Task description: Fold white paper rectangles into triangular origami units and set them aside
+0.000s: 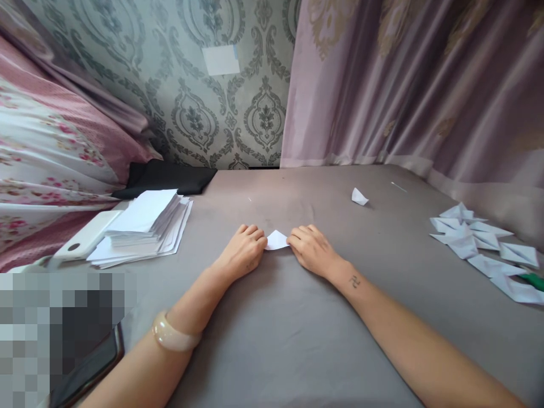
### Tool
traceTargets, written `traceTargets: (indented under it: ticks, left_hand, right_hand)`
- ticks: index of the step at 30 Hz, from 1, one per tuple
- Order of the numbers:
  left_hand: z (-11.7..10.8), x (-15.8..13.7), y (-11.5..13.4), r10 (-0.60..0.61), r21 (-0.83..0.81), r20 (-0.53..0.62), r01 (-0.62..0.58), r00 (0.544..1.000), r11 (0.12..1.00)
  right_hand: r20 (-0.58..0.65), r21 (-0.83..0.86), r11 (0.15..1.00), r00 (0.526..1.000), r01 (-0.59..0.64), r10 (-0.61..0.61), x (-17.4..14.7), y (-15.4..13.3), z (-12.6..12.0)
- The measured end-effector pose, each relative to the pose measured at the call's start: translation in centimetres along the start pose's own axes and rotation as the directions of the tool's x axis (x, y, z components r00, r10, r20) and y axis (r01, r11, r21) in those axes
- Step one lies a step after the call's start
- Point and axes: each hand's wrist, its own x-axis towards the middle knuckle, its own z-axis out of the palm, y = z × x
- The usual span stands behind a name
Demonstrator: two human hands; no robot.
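Note:
Between my hands is a small piece of folded white paper [277, 240], its peak pointing away from me and its lower edge near the grey cloth. My left hand [245, 249] grips the left corner with curled fingers. On the other side, the right corner is pinched in my right hand [312, 247]. The fingertips of both hands are partly hidden behind the knuckles. A single folded paper piece [359, 196] lies apart, beyond my right hand.
Several folded paper boats [463, 241] lie at the right, beside a green object [533, 280]. A stack of white paper [142, 218] stands left, by a white device [87, 235] and black cloth [170, 177]. A phone [96, 357] lies near my left forearm. Curtains border the grey surface.

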Motion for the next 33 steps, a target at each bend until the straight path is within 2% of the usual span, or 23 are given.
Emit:
traceTargets:
  ticks: [3, 6, 9, 11, 14, 22, 33]
  left_hand:
    - [0.3, -0.2, -0.3, -0.040, -0.112, 0.009, 0.041, 0.999, 0.993]
    - [1.1, -0.2, -0.8, -0.122, -0.298, 0.003, 0.117, 0.993, 0.947]
    - [1.7, -0.1, -1.1, -0.271, -0.455, 0.016, 0.248, 0.962, 0.855]
    - [1.8, 0.0, -1.2, -0.366, -0.532, 0.066, 0.343, 0.928, 0.774]
    - [1.7, 0.2, -1.3, -0.440, -0.622, 0.154, 0.433, 0.885, 0.652]
    - [2.1, 0.4, -1.5, -0.511, -0.645, 0.261, 0.542, 0.819, 0.539]
    - [1.3, 0.6, -1.5, -0.499, -0.661, 0.315, 0.564, 0.807, 0.495]
  right_hand:
    - [0.040, 0.125, 0.988, 0.995, -0.090, 0.086, -0.1, 0.1, -0.3]
    - [0.088, 0.284, 0.938, 0.979, -0.200, 0.183, -0.1, 0.6, -0.3]
    - [0.144, 0.437, 0.839, 0.946, -0.323, 0.289, 0.0, 1.3, 0.1]
    - [0.176, 0.503, 0.775, 0.923, -0.384, 0.343, 0.2, 1.8, 0.4]
    - [0.225, 0.555, 0.709, 0.899, -0.434, 0.375, 0.6, 2.3, 0.8]
    - [0.293, 0.589, 0.640, 0.868, -0.494, 0.401, 1.0, 3.1, 1.3]
    - [0.307, 0.552, 0.645, 0.848, -0.528, 0.431, 1.3, 2.8, 1.4]
